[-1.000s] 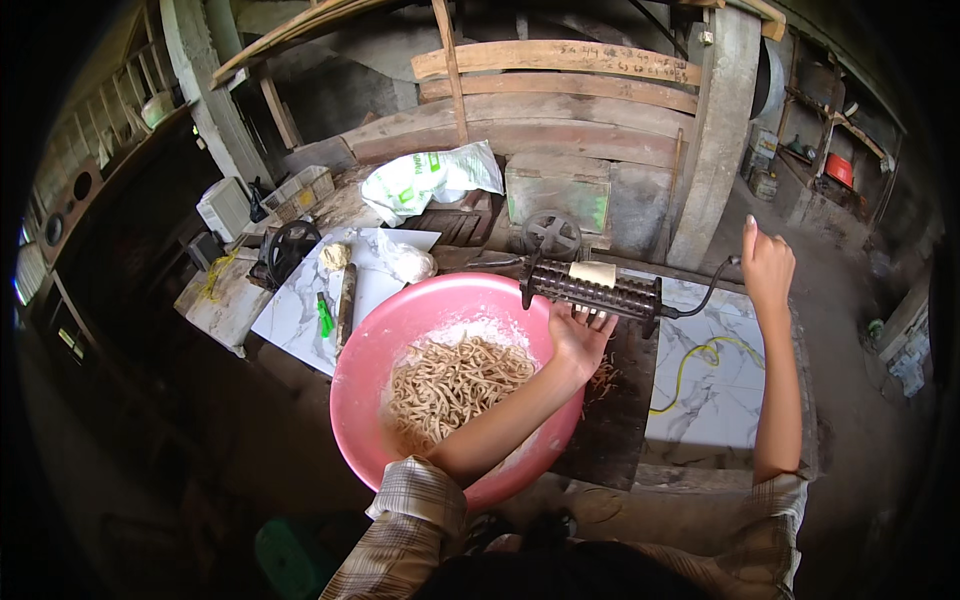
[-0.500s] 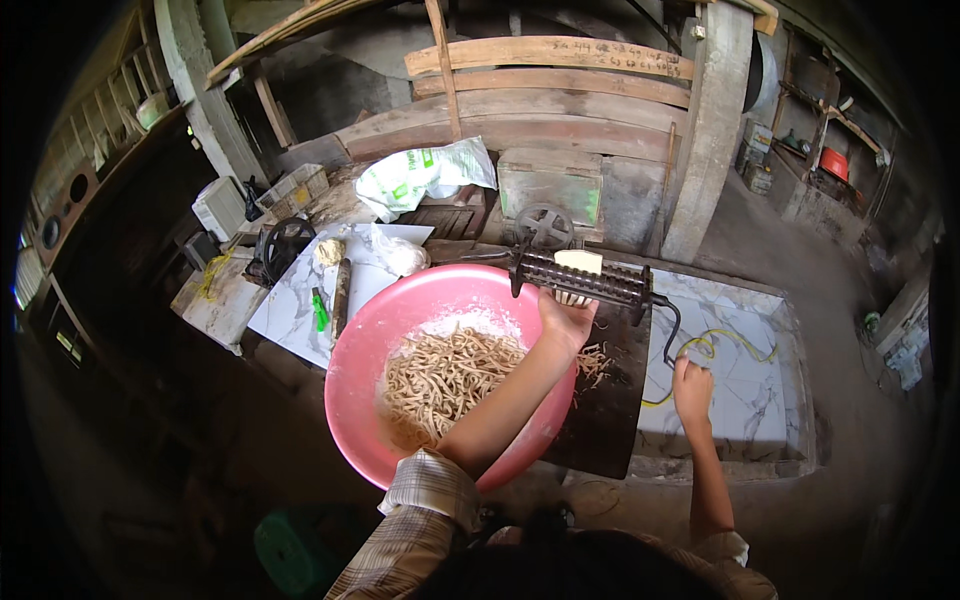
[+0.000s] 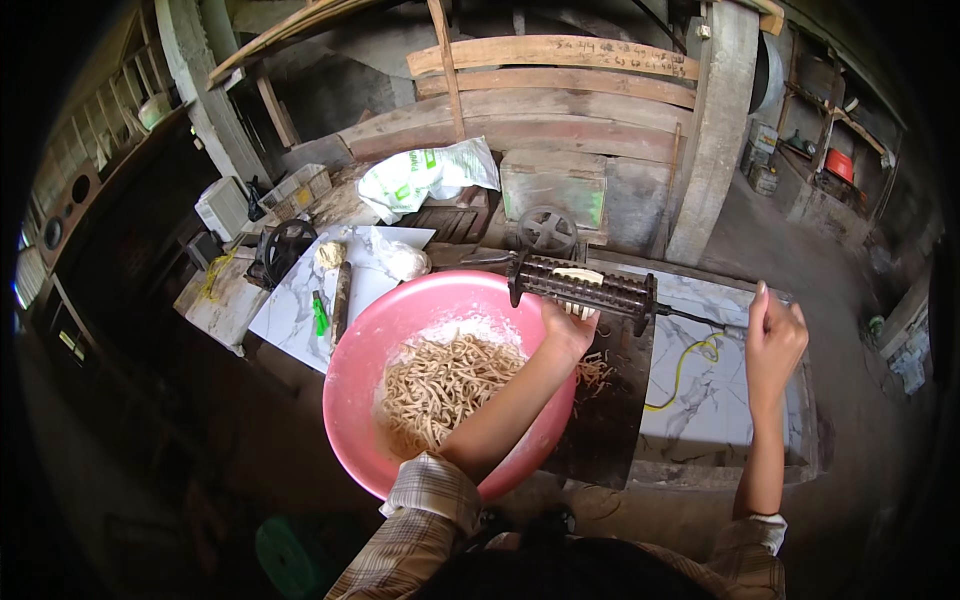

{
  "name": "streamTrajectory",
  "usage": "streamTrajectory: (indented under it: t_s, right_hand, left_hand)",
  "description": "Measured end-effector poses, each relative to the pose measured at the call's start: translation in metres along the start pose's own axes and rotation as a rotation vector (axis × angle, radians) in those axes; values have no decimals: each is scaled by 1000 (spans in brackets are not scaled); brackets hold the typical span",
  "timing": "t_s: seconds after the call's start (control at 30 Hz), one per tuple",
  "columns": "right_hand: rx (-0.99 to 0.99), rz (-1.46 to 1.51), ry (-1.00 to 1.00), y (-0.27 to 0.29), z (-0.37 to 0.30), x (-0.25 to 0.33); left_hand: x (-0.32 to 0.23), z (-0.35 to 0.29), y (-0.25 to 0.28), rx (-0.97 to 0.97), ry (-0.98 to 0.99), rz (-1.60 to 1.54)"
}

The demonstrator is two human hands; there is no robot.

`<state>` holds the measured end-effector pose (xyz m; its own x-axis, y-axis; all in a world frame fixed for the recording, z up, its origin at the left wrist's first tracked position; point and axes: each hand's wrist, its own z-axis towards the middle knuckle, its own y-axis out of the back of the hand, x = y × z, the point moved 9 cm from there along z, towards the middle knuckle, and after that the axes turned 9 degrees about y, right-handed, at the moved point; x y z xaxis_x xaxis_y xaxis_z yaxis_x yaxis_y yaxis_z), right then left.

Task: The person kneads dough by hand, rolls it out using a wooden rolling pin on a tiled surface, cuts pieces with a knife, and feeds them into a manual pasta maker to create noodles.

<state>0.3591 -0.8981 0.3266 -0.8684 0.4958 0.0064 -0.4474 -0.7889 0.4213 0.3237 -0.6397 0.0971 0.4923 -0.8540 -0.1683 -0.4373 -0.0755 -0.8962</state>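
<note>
A dark metal noodle cutter (image 3: pixel 625 294) with ridged rollers sits beyond the right side of a pink basin (image 3: pixel 342 410). A pale dough sheet (image 3: pixel 578 274) stands in its rollers, and cut dough strips (image 3: pixel 580 311) come out underneath. My left hand (image 3: pixel 563 338) reaches across the basin and holds these strips under the cutter; its fingertips are partly hidden. My right hand (image 3: pixel 775 345), thumb up, is closed round the end of the crank handle (image 3: pixel 695 318), out to the right. Floury cut noodles (image 3: pixel 445 385) lie heaped in the basin.
Loose noodle scraps (image 3: pixel 594 370) lie on a dark board (image 3: pixel 600 430) right of the basin. A yellow cord (image 3: pixel 680 375) crosses the marbled slab (image 3: pixel 710 420). Leftward, a marbled board (image 3: pixel 283 318) carries a green-handled tool (image 3: pixel 319 313), a dark stick (image 3: pixel 341 300), a dough lump (image 3: pixel 330 254) and a plastic bag (image 3: pixel 400 260).
My right hand has swung the crank up and outward to the right. The dough sheet has sunk lower into the rollers. My left hand stays under the cutter.
</note>
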Motion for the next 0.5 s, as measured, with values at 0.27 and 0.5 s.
streamTrajectory:
  t_s: [0.27, 0.5]
  right_hand:
    - [104, 93, -351, -94, 43, -83]
    - [292, 122, -519, -195, -15, -124]
  left_hand:
    - [6, 14, 5, 8, 37, 40]
    - [7, 24, 18, 14, 63, 45]
